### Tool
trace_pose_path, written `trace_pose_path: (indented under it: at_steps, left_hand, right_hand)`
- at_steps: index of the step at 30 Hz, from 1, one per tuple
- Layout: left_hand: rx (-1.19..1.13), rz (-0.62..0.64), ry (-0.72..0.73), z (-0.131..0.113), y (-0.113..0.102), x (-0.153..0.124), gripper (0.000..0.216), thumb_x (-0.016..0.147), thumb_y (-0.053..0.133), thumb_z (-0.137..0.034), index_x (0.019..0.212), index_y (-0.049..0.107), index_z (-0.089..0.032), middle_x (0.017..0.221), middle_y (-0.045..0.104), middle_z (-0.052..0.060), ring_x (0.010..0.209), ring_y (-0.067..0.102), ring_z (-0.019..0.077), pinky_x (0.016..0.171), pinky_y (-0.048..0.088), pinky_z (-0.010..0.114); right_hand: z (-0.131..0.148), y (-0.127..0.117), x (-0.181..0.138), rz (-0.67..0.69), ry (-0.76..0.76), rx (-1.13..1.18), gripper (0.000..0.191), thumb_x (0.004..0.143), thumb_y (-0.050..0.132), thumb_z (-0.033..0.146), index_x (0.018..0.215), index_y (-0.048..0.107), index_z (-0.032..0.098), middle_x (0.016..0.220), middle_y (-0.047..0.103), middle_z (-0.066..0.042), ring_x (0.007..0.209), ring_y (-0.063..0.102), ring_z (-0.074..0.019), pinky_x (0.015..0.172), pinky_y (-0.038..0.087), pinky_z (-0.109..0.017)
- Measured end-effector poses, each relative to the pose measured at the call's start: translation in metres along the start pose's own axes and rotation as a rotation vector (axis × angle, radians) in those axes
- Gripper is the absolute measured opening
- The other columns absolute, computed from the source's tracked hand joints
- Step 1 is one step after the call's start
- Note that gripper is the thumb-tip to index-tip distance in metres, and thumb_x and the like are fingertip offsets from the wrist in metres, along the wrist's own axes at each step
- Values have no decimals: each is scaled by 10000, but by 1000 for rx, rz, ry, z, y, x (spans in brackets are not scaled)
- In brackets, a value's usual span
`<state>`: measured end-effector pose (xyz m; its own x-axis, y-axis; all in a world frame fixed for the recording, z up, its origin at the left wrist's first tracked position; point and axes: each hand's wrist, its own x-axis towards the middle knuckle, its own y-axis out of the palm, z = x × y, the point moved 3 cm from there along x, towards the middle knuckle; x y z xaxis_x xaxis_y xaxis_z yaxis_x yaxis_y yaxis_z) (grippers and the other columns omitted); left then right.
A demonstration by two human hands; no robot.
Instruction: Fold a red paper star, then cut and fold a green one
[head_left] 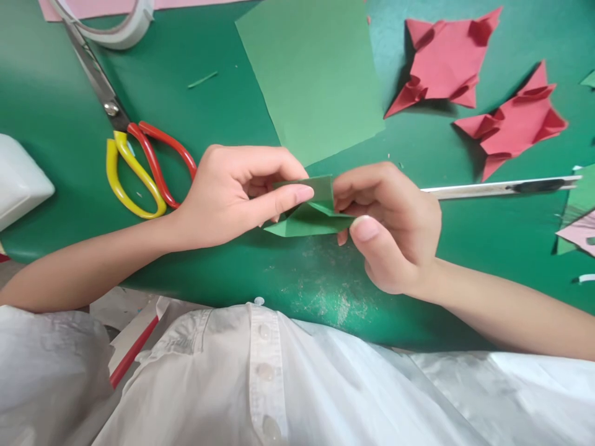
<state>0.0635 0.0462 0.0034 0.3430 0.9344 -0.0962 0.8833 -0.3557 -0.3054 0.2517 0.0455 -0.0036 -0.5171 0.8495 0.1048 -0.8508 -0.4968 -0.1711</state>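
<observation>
A small folded piece of green paper is held between both hands above the table's near part. My left hand pinches its upper left side, thumb on top and fingers behind. At the paper's right end, my right hand grips it, with the thumb near the right corner and the other fingers curled behind, partly hidden. The paper has several creased flaps, one standing up between the hands. Just beyond lies a flat green sheet.
Scissors with red and yellow handles lie left, under a tape roll. Two folded red paper shapes lie far right. A utility knife rests beyond my right hand. A white container stands at the left edge of the green table.
</observation>
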Motion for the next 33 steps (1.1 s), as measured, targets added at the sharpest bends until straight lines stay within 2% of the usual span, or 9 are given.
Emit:
trace_pose_path:
  at_steps: [3,5,8,11,15,19,24,28,33]
  left_hand:
    - [-110,-37,-13,5,0,0,135,871,735,-276,870,624,-198,689,639,-60,489,557,28,412,426,148]
    - [-106,-67,-61,7,0,-1,175,876,732,-288,976,617,-200,747,660,-46,522,605,38,436,477,140]
    - [-67,-132,-77,5,-2,-2,275,869,732,-294,1106,612,-222,946,688,0,601,663,59,459,532,151]
    - [-77,-113,-49,2,-2,-3,308,865,731,-290,1150,621,-252,1015,690,10,665,687,76,506,571,164]
    - [-100,-20,-75,3,2,-5,232,886,704,-282,1101,634,-229,824,680,-19,635,674,75,551,573,163]
    - [-69,-33,-38,2,3,-5,135,856,723,-236,951,629,-215,725,667,-45,609,655,74,527,527,166]
    - [-18,-53,-12,2,3,-5,163,837,744,-287,845,611,-193,737,687,-40,622,666,75,543,538,176]
    - [-37,-34,-30,1,4,-4,186,831,753,-306,834,610,-187,760,696,-38,657,686,82,575,564,182]
    - [-139,-45,-59,3,3,-3,190,823,771,-253,881,599,-194,781,720,-50,674,696,76,576,566,167]
  right_hand:
    - [-4,1,-2,-12,55,85,240,948,585,446,1046,547,231,899,613,-16,656,620,-103,466,502,-217]
    - [-5,2,-2,-16,79,109,240,922,628,409,1053,522,238,868,617,-4,644,626,-108,451,502,-218]
    - [-4,4,-2,-40,125,110,230,907,651,330,1051,488,253,840,634,12,638,637,-114,464,518,-228]
    - [-3,5,-3,-79,159,69,215,902,659,263,1032,488,264,833,627,31,645,645,-103,493,528,-222]
    - [-3,4,-4,-106,180,-5,192,916,658,275,1024,501,263,789,617,50,621,625,-90,512,520,-217]
    - [-3,4,-3,-96,147,-5,187,918,670,283,1017,515,249,779,638,52,615,620,-82,525,525,-209]
    - [-2,3,-3,-121,166,-42,165,923,670,319,1009,547,248,764,646,47,616,615,-92,552,545,-228]
    - [-2,3,-3,-123,174,-17,90,946,632,287,987,557,258,766,683,39,586,608,-100,549,529,-261]
    - [-1,2,-2,-86,136,29,45,967,583,241,994,547,248,762,689,42,588,606,-89,543,505,-242]
